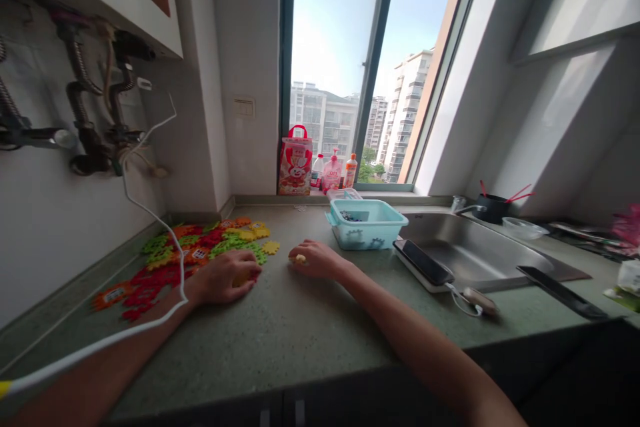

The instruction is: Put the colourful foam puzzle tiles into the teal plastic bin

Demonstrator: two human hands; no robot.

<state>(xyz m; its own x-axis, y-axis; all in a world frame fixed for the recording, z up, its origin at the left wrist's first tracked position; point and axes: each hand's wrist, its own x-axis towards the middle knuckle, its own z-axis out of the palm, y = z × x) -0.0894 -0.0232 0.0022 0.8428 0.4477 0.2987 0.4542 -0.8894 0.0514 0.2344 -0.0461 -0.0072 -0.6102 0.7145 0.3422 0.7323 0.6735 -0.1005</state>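
Note:
On the left of the counter lies a spread of flat, toothed gear-shaped plastic pieces in red, green, orange and yellow. My left hand rests at their near right edge, fingers curled over a yellow piece that is mostly covered. A lone yellow gear-shaped piece sits between my hands, touched by neither. Further right, my right hand is closed just above the counter. Its fingers pinch a small pale yellow piece, whose full shape is hidden.
A light blue plastic basket with small dark pieces stands beyond my right hand. A phone lies by the steel sink. A white cable hangs across my left forearm. Bottles and a pink bag line the windowsill.

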